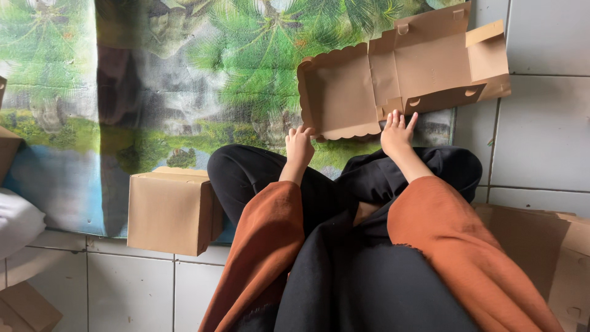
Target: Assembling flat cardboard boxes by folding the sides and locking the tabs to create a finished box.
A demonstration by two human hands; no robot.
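The left hand (299,146) rests with its fingers on the scalloped edge of a flat, unfolded cardboard box (402,71), and the right hand (397,132) touches the near edge of the same box with open fingers. The box lies just beyond both hands, on a mat printed with palm trees (184,67). To the left of the left hand stands a closed cardboard box (172,212). Grey floor tiles (541,129) are to the right of the right hand. Both arms wear rust-orange sleeves (264,246).
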